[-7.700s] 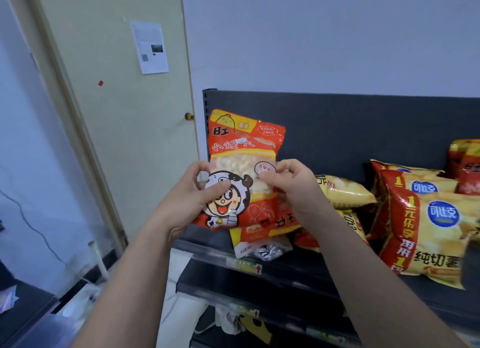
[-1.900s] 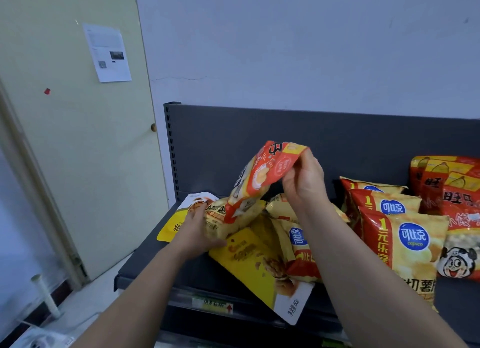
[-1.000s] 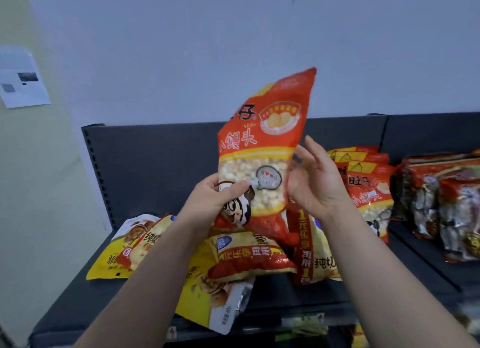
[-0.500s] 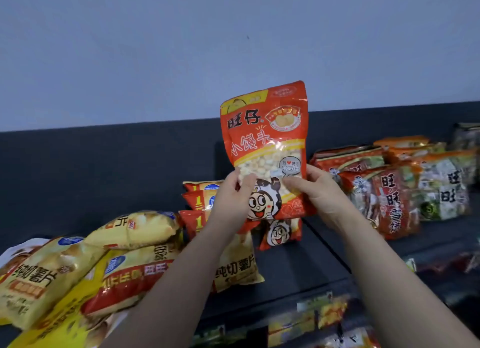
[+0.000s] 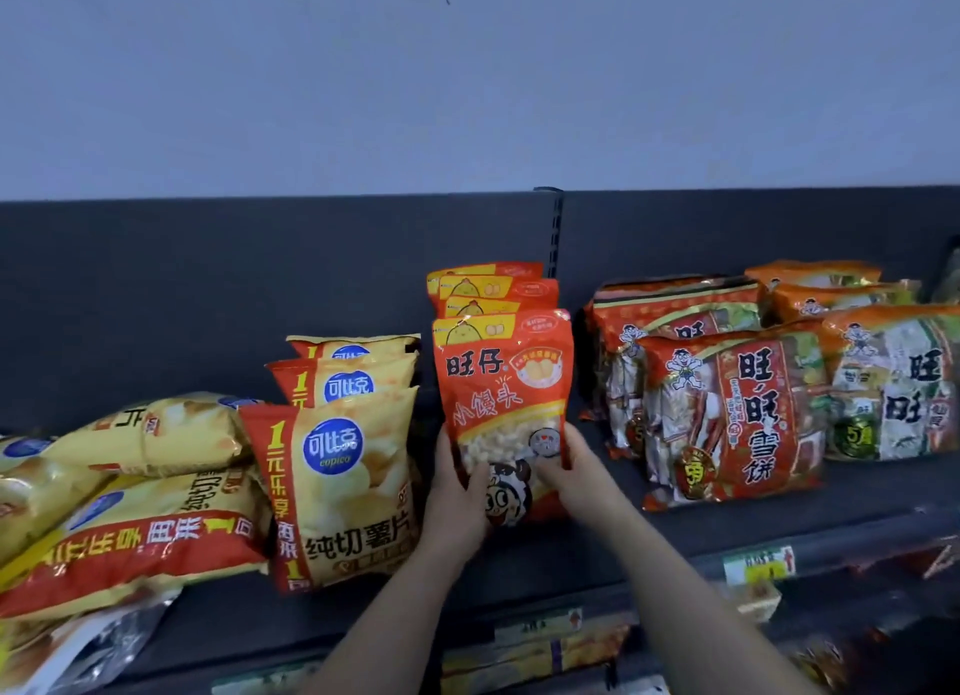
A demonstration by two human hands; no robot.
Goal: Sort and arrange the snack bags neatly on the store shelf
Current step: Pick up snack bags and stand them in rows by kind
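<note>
Pale wall [image 5: 467,81] up top, and below it the dark back panel [image 5: 182,289] runs the full width. The dark shelf [image 5: 597,549] stretches under everything you're working on.

On your right, the big rice cracker packs [image 5: 737,414] stand in rows, orange-red, leaning back a little. Far left, a heap of yellow chip bags [image 5: 130,533] lies toppled on its side, stacked one on another. Just beside the heap, three matching chip bags [image 5: 337,481] stand upright, one behind the other, faces forward.

Between those chips and the cracker packs, there's your red snack bag [image 5: 504,398], upright, its base down at the shelf, at the front of a row of the same red bags [image 5: 493,289] whose tops peek out behind it.

Your left hand [image 5: 457,502] grips its lower left edge, thumb across the front over the cartoon face. Your right hand [image 5: 576,476] clamps the lower right edge, thumb on the front, fingers behind.

A small price label [image 5: 758,564] sits on the shelf's front rail, down to your right.
</note>
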